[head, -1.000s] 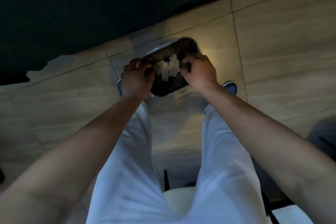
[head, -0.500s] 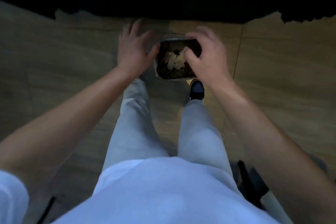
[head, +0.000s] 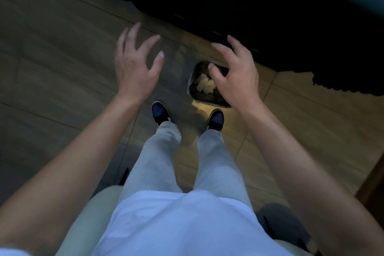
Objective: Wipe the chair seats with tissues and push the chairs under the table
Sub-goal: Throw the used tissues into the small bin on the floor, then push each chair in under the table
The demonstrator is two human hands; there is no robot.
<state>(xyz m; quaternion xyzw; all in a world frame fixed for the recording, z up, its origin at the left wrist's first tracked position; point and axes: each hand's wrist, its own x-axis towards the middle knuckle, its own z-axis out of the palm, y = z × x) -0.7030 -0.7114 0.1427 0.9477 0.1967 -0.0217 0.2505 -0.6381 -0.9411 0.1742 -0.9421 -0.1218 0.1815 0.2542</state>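
Both hands have let go of the bin (head: pixel 192 85) on the floor; left hand (head: pixel 135 64) and right hand (head: pixel 236 75) hang spread, grip empty; crumpled tissues (head: pixel 204 86) lie inside, so wiping looks finished; chairs remain.
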